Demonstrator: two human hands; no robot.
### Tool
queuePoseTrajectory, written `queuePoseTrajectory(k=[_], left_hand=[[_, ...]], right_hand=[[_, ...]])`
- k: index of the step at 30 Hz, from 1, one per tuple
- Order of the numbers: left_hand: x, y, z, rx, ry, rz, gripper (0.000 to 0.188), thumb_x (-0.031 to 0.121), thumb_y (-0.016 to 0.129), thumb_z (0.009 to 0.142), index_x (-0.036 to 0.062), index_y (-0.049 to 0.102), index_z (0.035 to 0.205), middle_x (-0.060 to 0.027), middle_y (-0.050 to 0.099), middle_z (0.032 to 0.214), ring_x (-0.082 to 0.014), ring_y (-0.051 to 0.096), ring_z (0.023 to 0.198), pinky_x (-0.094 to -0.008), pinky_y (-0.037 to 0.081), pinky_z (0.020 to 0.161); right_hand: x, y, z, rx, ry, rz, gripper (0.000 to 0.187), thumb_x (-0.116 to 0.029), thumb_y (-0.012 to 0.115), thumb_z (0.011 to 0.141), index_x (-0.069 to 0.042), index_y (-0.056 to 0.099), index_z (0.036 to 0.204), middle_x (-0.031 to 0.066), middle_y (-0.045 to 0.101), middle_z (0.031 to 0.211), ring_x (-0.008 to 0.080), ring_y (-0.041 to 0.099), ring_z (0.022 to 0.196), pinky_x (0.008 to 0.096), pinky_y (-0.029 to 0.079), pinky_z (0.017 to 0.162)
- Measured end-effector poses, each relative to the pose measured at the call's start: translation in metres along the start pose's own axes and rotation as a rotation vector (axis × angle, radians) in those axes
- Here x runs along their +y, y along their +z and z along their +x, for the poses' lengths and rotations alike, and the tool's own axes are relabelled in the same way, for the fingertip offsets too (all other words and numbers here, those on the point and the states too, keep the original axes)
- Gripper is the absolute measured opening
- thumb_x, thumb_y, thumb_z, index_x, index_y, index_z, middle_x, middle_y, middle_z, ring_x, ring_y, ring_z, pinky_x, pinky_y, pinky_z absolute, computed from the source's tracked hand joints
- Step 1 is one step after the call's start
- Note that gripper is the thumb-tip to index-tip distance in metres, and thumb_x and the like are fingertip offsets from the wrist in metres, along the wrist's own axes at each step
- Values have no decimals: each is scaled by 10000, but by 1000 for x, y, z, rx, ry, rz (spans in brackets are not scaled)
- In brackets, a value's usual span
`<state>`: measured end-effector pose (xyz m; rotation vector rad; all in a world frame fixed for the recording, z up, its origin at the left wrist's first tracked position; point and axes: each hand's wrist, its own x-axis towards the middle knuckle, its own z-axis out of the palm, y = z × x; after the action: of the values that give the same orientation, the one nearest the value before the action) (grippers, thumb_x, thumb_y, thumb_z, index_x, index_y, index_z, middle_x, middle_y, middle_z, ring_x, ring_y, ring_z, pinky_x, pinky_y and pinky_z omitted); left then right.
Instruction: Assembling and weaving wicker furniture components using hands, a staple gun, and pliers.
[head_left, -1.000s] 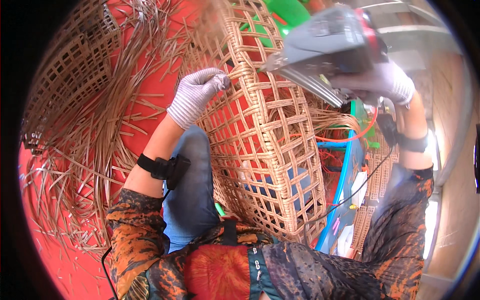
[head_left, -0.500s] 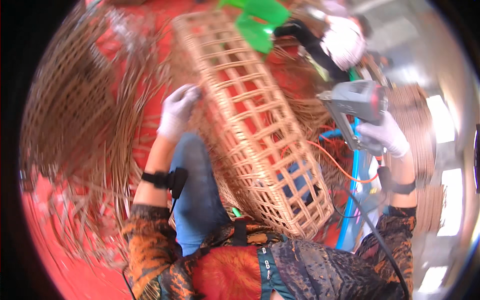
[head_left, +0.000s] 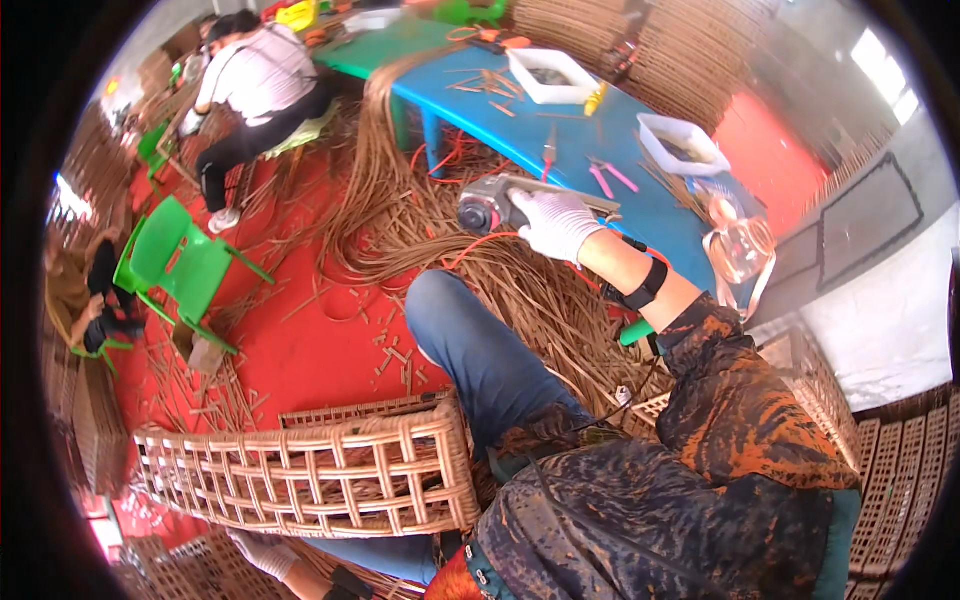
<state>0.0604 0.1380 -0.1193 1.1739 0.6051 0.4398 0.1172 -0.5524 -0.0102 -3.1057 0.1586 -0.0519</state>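
My right hand (head_left: 560,224), in a white glove, is closed around a grey-and-black nail gun (head_left: 487,204) at the front edge of the blue table (head_left: 480,118). An orange hose trails near the tool. Across my lap lies a long rattan basket (head_left: 330,465) with an open lattice weave, its near end close to my body. My left hand (head_left: 262,553), also gloved, is beside the basket's lower edge. The frame hides part of its fingers, so its grip cannot be made out.
On the blue table stand white trays (head_left: 552,76), pink-handled scissors (head_left: 612,178) and a clear jug (head_left: 740,246). Rattan strips (head_left: 400,215) heap beneath it. A green chair (head_left: 175,258) is on the red floor at left; a seated person (head_left: 258,85) works behind. Stacked woven panels (head_left: 910,480) line the right.
The view has swung right, bringing the blue table into sight. The nail gun, still in my right hand, is now at the table's edge. The basket appears lower and farther left in the picture.
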Motion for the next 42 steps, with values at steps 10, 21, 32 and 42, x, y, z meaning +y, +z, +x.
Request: queuePoseTrajectory(k=[10, 21, 32, 42], left_hand=[[-11, -4, 17, -141, -57, -97, 574, 452, 515, 916, 50, 498, 1325, -91, 561, 1294, -251, 559, 1127, -399, 460, 979], [-4, 36, -8, -80, -253, -107, 529, 399, 433, 977, 7, 480, 1329, -122, 539, 1322, -283, 543, 1163, -429, 437, 1002], [11, 12, -19, 70, -144, 34, 628, 532, 503, 920, 63, 492, 1337, -86, 571, 1271, -196, 574, 1081, -313, 469, 888], [79, 19, -59, -68, 61, 74, 176, 268, 594, 916, 111, 590, 837, 89, 389, 535, -41, 304, 382, -225, 212, 358]], right_hand=[[116, -3, -37, 111, 549, -51, 374, -187, 525, 853, -70, 509, 1209, 201, 658, 1031, 357, 642, 982, 447, 506, 857], [207, 19, -76, 27, 926, -401, 436, -400, 511, 891, -73, 552, 1176, 195, 594, 1196, 332, 562, 1150, 440, 440, 963], [204, 50, 34, -141, 776, 173, 621, -525, 614, 790, -96, 501, 1226, 149, 657, 1083, 287, 629, 1033, 435, 474, 891], [-29, -80, 40, 107, -347, 1046, 461, 13, 613, 859, 34, 452, 1290, 92, 581, 1199, 159, 574, 1085, 271, 450, 933]])
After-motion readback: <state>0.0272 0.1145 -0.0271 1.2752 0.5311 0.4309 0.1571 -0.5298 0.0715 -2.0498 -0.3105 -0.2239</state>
